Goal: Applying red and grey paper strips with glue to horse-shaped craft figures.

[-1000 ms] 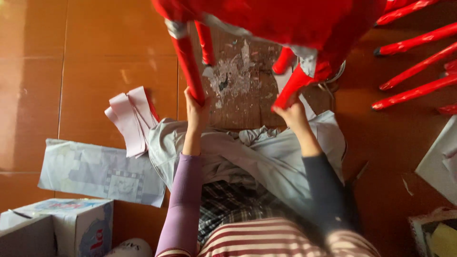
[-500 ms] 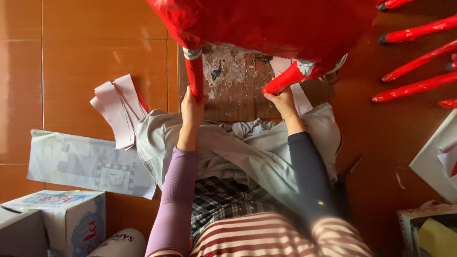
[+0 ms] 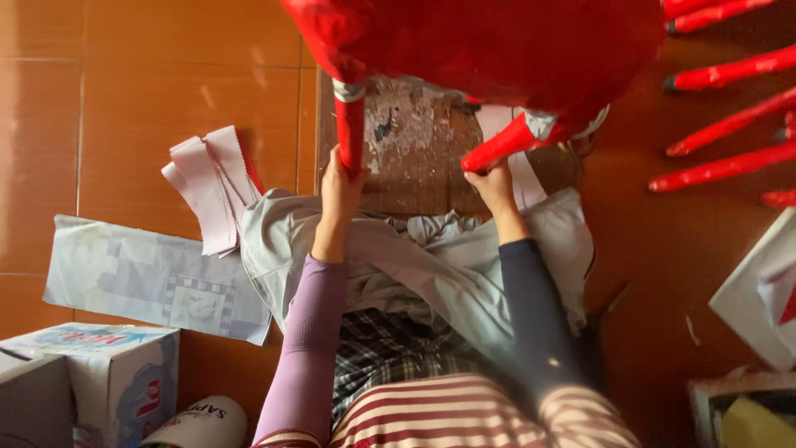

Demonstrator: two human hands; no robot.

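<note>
Left hand (image 3: 342,184) wrapped round one red stool leg (image 3: 350,133), right hand (image 3: 496,184) gripping another (image 3: 506,145); stool (image 3: 497,41) held upturned above the grey cloth (image 3: 414,265). Lifting underway; next, probably steady lowering.

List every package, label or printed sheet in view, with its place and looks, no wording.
Cardboard box: bottom left, white-blue with red marks.
Printed sheet: flat on the floor left, pale grey-blue, picture panel.
White cap: bottom edge, rounded, dark lettering.
White package: right edge, red patch.

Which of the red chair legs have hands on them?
The two nearest ones: left hand grips the upright leg, right hand the slanted leg. The legs at right are untouched.
</note>
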